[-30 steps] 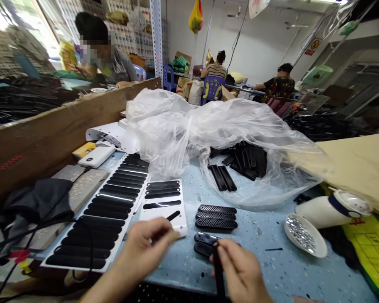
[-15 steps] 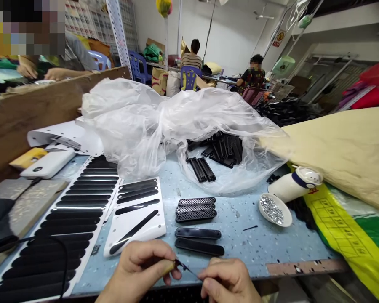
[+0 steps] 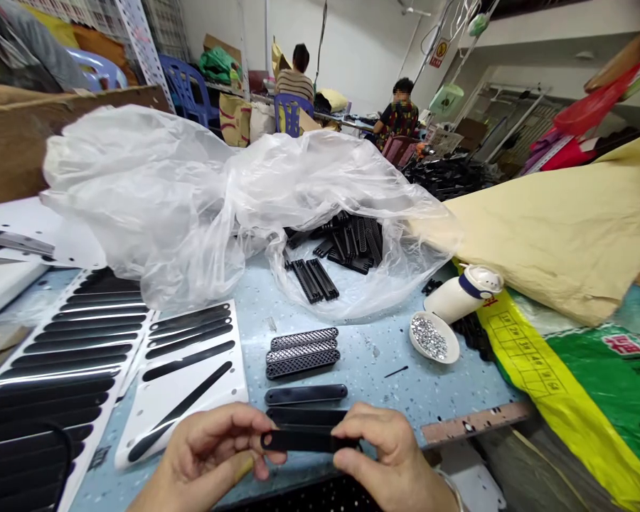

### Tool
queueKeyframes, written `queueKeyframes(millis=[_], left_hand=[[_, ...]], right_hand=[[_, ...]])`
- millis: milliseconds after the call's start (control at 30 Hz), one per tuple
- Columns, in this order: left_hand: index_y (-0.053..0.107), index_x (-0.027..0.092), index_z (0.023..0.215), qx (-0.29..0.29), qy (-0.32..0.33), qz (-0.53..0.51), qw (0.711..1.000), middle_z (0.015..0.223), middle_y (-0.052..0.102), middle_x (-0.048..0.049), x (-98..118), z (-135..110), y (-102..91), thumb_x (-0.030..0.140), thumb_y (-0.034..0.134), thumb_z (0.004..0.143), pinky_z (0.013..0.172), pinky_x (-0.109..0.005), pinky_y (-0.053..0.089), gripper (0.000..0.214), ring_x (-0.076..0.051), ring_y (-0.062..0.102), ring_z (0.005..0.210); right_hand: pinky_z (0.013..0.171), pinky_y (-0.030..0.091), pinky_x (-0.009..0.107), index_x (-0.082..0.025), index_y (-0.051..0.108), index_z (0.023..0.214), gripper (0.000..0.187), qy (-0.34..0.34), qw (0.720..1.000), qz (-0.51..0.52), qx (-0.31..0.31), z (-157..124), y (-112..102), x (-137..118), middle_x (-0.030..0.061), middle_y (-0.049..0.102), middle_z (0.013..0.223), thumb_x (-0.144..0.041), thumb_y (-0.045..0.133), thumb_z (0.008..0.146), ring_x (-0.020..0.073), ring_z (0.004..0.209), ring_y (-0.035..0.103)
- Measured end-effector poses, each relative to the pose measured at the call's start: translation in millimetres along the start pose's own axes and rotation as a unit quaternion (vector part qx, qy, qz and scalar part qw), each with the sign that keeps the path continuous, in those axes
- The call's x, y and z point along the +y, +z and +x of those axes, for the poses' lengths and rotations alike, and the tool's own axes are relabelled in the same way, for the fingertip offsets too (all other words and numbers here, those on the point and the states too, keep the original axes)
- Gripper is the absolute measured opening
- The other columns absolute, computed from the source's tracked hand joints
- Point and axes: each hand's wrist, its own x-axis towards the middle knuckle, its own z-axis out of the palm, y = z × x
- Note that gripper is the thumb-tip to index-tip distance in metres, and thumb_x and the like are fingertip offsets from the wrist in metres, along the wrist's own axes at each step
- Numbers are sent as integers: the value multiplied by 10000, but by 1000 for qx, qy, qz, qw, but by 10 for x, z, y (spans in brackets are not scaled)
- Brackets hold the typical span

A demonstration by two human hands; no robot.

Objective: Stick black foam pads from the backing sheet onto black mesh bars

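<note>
A flat black strip with rounded ends and a hole at its left end is held level above the table's front edge. My right hand pinches its right end between thumb and fingers. My left hand has its curled fingers at the holed end, some of them behind the strip. Just beyond lie two smooth black bars; the farther bar shows fully, the nearer one is partly covered. A small stack of black lattice-patterned bars sits behind them. To the left is a white backing sheet with black strips on it.
A larger sheet of black strips lies far left. Clear plastic bags spill more black parts. On the right are a bowl of small shiny pieces, a white bottle and a thin black pin. People sit in the background.
The strip, seen edge-on before, now has its flat face toward me. My right hand has moved up along it to its right end. The view has swung to the right.
</note>
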Motion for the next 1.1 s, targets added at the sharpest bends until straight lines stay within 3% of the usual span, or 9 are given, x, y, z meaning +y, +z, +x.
queueKeyframes(millis=[133,233,333,400,533,700,867,1100], left_hand=[[742,222,953,86,69,126,986,854,789,-74,-65,107,-78,349,667,765,706,-335,603,239,-256,740,779],[748,226,916,137,156,273,939,818,789,-50,-154,234,-129,332,651,773,703,-308,601,202,-239,740,759],[736,227,923,142,223,358,896,834,786,-47,-277,328,-118,314,635,796,663,-281,597,184,-221,735,714],[722,232,923,110,239,380,886,823,777,-41,-351,348,-99,299,595,838,653,-259,587,167,-208,730,715],[705,232,891,78,225,401,885,783,761,-30,-407,351,-109,304,554,875,607,-223,569,168,-187,722,690],[694,231,852,140,202,419,874,732,755,-6,-343,479,-151,325,611,813,547,-223,559,131,-176,707,596],[685,220,939,160,192,418,874,778,763,-13,-345,612,-116,275,608,770,451,-214,521,194,-169,689,578],[716,203,913,121,192,402,887,812,776,-47,-327,576,-111,232,581,776,650,-300,584,194,-195,717,682]], right_hand=[[636,529,294,-187,744,909,117,-12,997,-28,74,129,-172,102,32,687,749,-203,646,848,164,688,644],[677,550,315,-181,741,906,123,-17,994,-41,96,249,-196,263,60,724,825,-195,629,858,181,752,670],[737,570,335,-167,742,901,132,-23,995,-39,92,316,-105,386,84,748,885,-178,627,839,196,809,693],[716,570,322,-164,746,881,131,-18,997,-40,68,310,-44,412,71,745,831,-169,628,824,185,763,691],[647,558,286,-180,746,835,111,-10,998,-55,38,272,-47,407,35,723,740,-162,640,806,161,673,672],[779,582,350,-173,721,940,148,-61,987,-89,122,428,-138,530,92,746,916,-163,612,840,208,850,702],[786,588,361,-175,701,929,125,-94,983,-116,106,592,-117,626,103,741,939,-159,605,851,218,877,702],[713,596,368,-189,696,984,180,-112,981,-156,42,428,-195,559,93,725,898,-132,579,860,226,813,692]])
